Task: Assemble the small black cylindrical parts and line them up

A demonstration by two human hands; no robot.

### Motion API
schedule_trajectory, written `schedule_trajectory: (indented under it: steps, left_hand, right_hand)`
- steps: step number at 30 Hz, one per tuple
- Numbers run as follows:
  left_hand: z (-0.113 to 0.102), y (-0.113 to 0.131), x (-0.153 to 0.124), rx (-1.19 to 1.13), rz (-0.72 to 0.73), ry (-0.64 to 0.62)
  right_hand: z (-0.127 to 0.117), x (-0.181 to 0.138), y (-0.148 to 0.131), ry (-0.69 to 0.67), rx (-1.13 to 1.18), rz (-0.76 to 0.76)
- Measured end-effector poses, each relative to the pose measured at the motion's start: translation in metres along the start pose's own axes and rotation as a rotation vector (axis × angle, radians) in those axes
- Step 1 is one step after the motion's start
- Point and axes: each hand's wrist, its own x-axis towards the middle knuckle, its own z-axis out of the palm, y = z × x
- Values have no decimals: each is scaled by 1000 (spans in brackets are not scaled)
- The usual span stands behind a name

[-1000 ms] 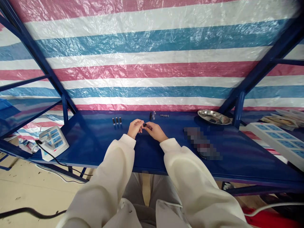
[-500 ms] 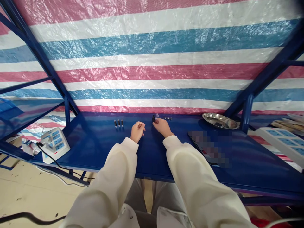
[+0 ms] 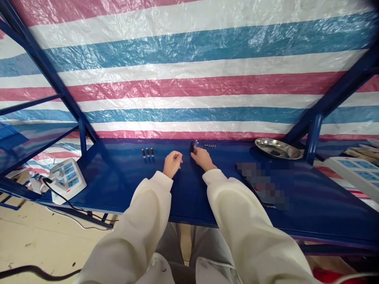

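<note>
My left hand (image 3: 172, 164) hovers low over the blue table with its fingers curled into a pinch. Whatever it may hold is hidden. My right hand (image 3: 204, 159) reaches to the back of the table, thumb and fingers closed beside small black parts (image 3: 192, 147) and clear plastic pieces (image 3: 196, 143). Its fingertips cover what they grip. Just right of that hand lies a row of several small, shiny, spring-like metal parts (image 3: 210, 146). Three short black cylinders with pale ends (image 3: 147, 152) stand in a row to the left of my left hand.
An oval metal tray (image 3: 278, 149) sits at the back right of the blue table (image 3: 112, 173). A blurred dark flat object (image 3: 260, 185) lies nearer on the right. White power strips (image 3: 68, 179) flank both sides. Striped plastic sheeting (image 3: 189, 86) hangs behind.
Both hands keep nearly the same pose, with only slight finger movement. The whole view has shifted a little.
</note>
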Motion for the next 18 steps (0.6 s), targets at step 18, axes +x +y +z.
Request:
schedule_trajectory:
  steps: [18]
  left_hand:
    - [-3,4,-1,70,30,109]
  right_hand:
    - [10,7,18,90,87,114]
